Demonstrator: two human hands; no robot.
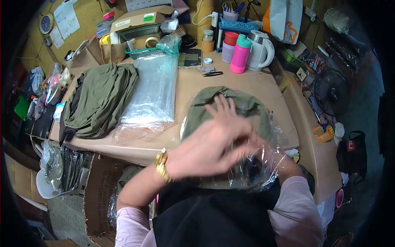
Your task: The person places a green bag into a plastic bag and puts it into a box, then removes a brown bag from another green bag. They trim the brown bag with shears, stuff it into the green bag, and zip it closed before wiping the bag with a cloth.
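Note:
In front of me a folded olive-green garment (205,101) lies inside a clear plastic bag (269,175), close to the table's front edge. My right hand (224,106) rests on the green cloth with its fingers spread; its palm is hidden behind the other hand. Crossing above it is my left hand (210,146), blurred, with a gold watch (161,165) at the wrist. Its thumb stands apart from its fingers, which point to the right. Left of the bag lie a stack of flat clear plastic bags (154,90) and a pile of olive-green garments (101,99).
A pink bottle (240,57), an electric kettle (259,51) and a red-lidded cup (229,45) stand at the table's back. Black tweezers (212,74) lie before them. A cardboard box (98,197) sits below at left; a fan (332,91) stands at right.

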